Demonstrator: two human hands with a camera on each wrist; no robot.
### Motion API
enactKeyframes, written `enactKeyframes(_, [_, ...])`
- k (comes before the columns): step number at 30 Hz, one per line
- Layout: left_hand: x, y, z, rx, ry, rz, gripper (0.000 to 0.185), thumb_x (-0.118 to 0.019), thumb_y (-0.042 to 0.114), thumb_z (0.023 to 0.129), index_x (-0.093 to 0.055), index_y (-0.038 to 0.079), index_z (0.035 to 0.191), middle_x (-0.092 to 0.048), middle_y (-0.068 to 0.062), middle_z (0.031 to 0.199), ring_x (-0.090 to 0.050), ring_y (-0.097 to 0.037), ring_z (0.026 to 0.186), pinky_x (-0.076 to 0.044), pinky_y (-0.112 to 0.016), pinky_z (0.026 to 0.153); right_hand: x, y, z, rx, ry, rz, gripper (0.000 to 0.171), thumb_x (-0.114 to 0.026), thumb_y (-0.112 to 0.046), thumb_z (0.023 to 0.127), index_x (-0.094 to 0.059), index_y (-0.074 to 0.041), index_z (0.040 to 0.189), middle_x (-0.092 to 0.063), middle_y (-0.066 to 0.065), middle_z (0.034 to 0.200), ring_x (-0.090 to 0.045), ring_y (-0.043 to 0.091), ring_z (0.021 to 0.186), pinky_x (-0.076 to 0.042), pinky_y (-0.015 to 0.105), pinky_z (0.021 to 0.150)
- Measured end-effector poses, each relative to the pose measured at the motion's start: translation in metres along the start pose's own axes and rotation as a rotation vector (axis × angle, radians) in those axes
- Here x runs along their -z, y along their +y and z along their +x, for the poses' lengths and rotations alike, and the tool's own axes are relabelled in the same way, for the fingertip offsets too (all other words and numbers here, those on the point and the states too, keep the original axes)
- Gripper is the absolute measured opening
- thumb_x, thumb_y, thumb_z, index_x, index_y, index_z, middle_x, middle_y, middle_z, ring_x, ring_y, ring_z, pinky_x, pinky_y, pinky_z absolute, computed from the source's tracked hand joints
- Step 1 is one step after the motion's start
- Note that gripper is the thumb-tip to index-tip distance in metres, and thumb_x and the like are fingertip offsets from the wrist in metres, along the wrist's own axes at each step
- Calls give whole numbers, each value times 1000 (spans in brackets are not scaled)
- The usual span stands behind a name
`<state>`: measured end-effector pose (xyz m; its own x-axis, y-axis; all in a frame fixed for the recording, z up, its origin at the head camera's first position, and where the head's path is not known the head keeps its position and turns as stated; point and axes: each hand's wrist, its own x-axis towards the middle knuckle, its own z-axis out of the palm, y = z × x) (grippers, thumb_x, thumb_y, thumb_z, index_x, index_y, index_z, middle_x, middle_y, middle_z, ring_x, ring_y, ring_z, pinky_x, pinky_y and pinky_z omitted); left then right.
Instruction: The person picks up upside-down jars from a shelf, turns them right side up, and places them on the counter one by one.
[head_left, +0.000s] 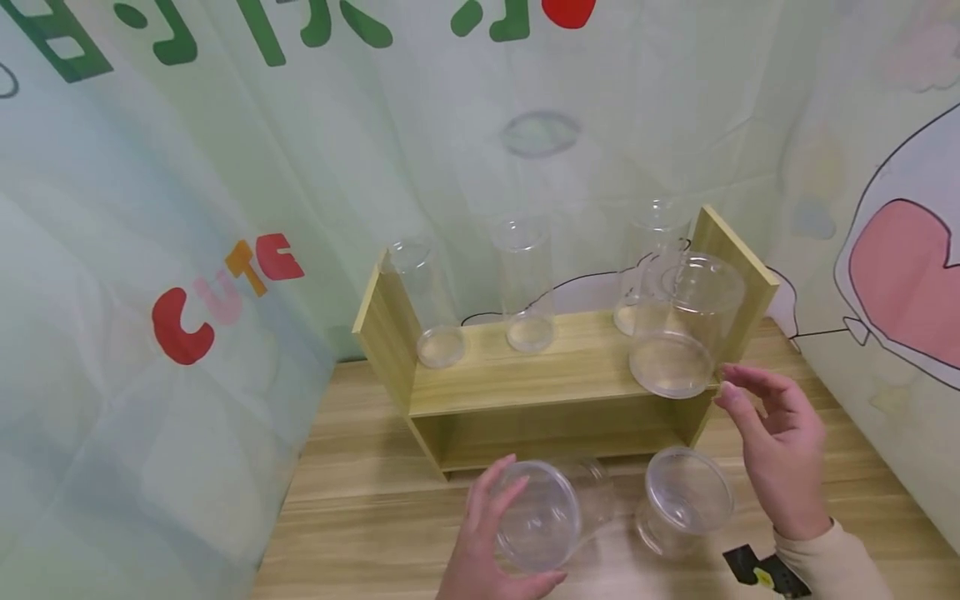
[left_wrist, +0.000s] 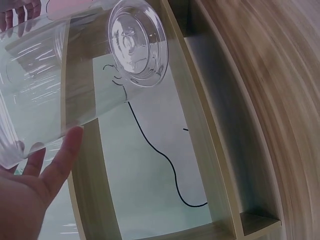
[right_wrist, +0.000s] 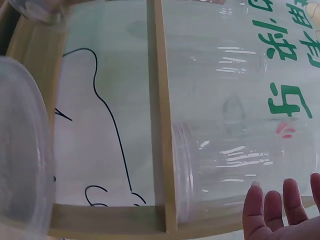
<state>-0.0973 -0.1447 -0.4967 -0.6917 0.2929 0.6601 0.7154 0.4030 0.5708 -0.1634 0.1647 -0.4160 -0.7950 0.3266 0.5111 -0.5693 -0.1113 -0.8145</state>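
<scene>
My left hand [head_left: 510, 533] grips a wide clear plastic jar [head_left: 543, 512] that lies tilted on the wooden table, mouth toward me; in the left wrist view the jar [left_wrist: 60, 75] rests against my thumb [left_wrist: 62, 155]. My right hand [head_left: 750, 400] hovers with relaxed fingers just right of a large clear jar [head_left: 682, 325] standing at the right front of the wooden shelf's top [head_left: 525, 375]. Whether the fingertips touch that jar I cannot tell. In the right wrist view the same jar [right_wrist: 240, 165] lies just beyond my straight fingers [right_wrist: 280, 210].
Three tall narrow clear jars [head_left: 525, 283] stand along the back of the shelf top. Another wide clear jar [head_left: 686, 496] stands on the table [head_left: 360, 500] between my hands. A small black item [head_left: 765, 571] lies near my right wrist. Printed curtains hang behind and on both sides.
</scene>
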Motion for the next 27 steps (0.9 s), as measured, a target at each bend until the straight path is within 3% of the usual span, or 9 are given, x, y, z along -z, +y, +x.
enactKeyframes(6, [-2, -1, -3, 11, -3, 6, 103, -97, 30, 57, -45, 8, 143, -35, -21, 149, -42, -31, 132, -50, -53, 91, 7, -6, 15, 55, 29, -150, 29, -57, 12, 92, -57, 13, 121, -62, 13, 113, -57, 21, 106, -52, 16, 81])
enactKeyframes(12, [-2, -3, -3, -7, -1, 31, 103, -97, 32, 56, -46, 7, 142, -36, -21, 150, -43, -32, 131, -50, -55, 91, 9, -8, 27, 79, 50, -211, 30, -54, 7, 96, -54, 10, 126, -59, 10, 118, -53, 22, 109, -50, 16, 84])
enactKeyframes(16, [-1, -2, -2, 4, -14, 53, 102, -96, 33, 57, -46, 8, 143, -36, -20, 150, -44, -31, 130, -51, -54, 90, 8, -9, 37, 95, 73, -315, 33, -53, 2, 98, -51, 4, 131, -55, 9, 123, -51, 22, 114, -46, 19, 91])
enactKeyframes(21, [-1, -2, -3, 54, -43, 71, 101, -95, 35, 59, -46, 12, 144, -35, -15, 152, -43, -29, 130, -52, -55, 88, 9, -8, 50, 108, 47, -298, 39, -53, 1, 98, -46, 0, 136, -49, 10, 131, -47, 24, 122, -43, 23, 100])
enactKeyframes(27, [-3, -6, -5, 92, -81, 85, 98, -93, 39, 62, -47, 15, 144, -33, -11, 153, -41, -30, 131, -52, -58, 83, 9, -3, 63, 157, -18, -157, 46, -52, 3, 97, -39, 1, 141, -44, 13, 137, -42, 28, 127, -46, 19, 93])
